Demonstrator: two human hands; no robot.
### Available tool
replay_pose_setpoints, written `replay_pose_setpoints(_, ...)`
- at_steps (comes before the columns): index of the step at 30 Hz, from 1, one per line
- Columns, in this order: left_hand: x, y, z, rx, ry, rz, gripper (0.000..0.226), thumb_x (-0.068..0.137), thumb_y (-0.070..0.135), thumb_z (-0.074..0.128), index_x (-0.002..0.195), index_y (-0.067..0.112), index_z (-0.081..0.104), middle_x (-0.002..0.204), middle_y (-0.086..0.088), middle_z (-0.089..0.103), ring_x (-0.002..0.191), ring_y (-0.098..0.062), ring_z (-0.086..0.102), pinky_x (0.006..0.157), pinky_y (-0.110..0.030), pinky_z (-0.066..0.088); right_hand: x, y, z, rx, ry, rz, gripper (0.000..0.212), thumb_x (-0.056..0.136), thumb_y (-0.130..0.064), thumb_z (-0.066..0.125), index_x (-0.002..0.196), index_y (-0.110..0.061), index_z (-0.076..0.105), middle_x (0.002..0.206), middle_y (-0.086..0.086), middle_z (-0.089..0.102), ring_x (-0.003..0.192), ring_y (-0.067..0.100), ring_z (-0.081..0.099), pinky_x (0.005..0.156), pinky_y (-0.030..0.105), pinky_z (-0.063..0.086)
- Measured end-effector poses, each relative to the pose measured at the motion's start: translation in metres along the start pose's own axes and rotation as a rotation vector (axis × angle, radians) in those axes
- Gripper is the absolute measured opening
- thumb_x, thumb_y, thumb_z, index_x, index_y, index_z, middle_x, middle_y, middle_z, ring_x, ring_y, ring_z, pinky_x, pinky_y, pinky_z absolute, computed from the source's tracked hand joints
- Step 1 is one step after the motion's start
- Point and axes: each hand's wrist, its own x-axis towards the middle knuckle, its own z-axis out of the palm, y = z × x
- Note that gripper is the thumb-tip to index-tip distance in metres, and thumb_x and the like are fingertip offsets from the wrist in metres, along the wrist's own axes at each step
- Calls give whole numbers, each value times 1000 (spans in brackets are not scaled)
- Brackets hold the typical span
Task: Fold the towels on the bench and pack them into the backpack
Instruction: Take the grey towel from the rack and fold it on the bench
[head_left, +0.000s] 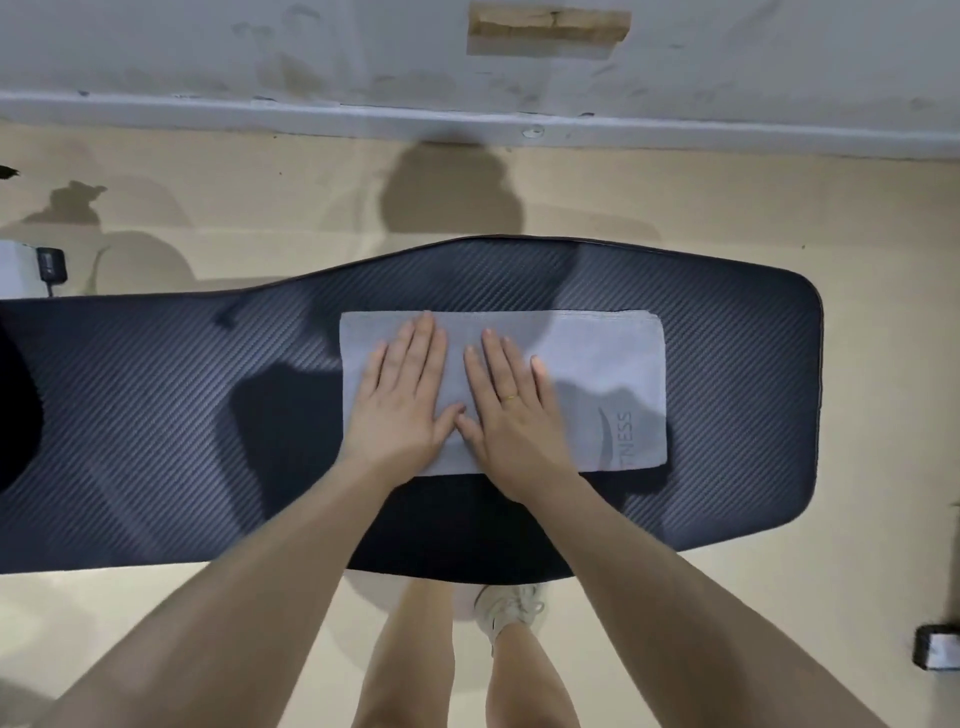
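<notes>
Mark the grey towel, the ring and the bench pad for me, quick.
grey towel (608, 358): head view, bare right half, above the logo.
ring (510, 398): head view, gold band on a finger of the right hand (511, 410).
bench pad (743, 395): head view, dark ribbed surface right of the towel.

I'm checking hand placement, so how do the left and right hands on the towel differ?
The left hand lies on the grey towel nearer its left edge; the right hand lies near its middle. The right hand wears a ring; the left shows none. Both lie flat, fingers straight, thumbs almost touching.
</notes>
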Motion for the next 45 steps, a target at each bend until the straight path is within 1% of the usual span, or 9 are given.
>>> replay_pose_setpoints(5,-4,-11,-6,46,-107,49,100,73,71,32,145,4,9,152,-20,15,139,-28,8,113,-34,-8,-19,43,1,-36,-16,256,64,89,-45,30,144,-13,21,152,9,28,136,24,19,110,39,6)
replay_pose_setpoints(10,-6,1,-18,35,-221,-41,115,72,77,40,132,17,-38,144,-5,-39,132,-15,-35,109,-34,-23,-42,82,-21,3,-89,345,61,91,-41,29,143,-9,25,152,13,28,137,36,23,109,47,27)
replay_pose_setpoints(15,-1,30,-35,-126,-178,-124,115,73,66,54,144,13,-19,151,-6,-29,139,-22,-26,109,-33,-22,-35,78,-47,171,31,496,53,87,-19,57,135,-1,41,145,21,36,128,41,40,97,48,43)
replay_pose_setpoints(24,17,79,-24,67,-249,225,95,85,58,47,146,19,-13,154,-3,-20,142,-26,-17,112,-37,-16,-32,73,-55,643,106,1169,54,82,-23,64,127,-6,40,120,20,55,111,37,46,91,42,39)
replay_pose_setpoints(31,20,94,-30,1,-288,142,84,88,43,53,148,19,0,157,-4,-11,144,-24,-8,116,-39,-3,-38,69,-79,453,-35,776,33,89,-24,54,116,-7,46,123,12,45,100,33,54,77,36,40)
replay_pose_setpoints(35,14,96,-53,-973,-213,-167,44,100,26,34,142,14,33,148,-4,34,135,-14,33,112,-27,22,-41,39,-96,327,-80,602,41,91,-19,49,130,-15,42,128,8,46,93,29,60,72,35,47)
replay_pose_setpoints(38,3,92,-68,-1596,-248,-538,26,99,30,36,110,15,54,92,1,64,80,-3,62,71,-16,50,-44,14,-95,331,-57,381,42,76,-16,63,117,-10,57,106,10,63,65,20,65,53,24,50)
replay_pose_setpoints(42,1,74,-69,-1657,-223,-714,15,97,23,45,94,12,55,80,0,65,73,-12,64,62,-25,54,-38,0,-96,455,-236,131,54,89,-21,55,139,-13,36,135,3,46,115,22,53,92,36,49)
replay_pose_setpoints(45,3,63,-63,-1677,-188,-736,15,97,17,44,91,12,56,86,-5,64,76,-14,62,68,-26,54,-38,3,-90,313,-144,14,61,70,-17,73,126,-8,52,121,7,59,107,27,59,86,41,53)
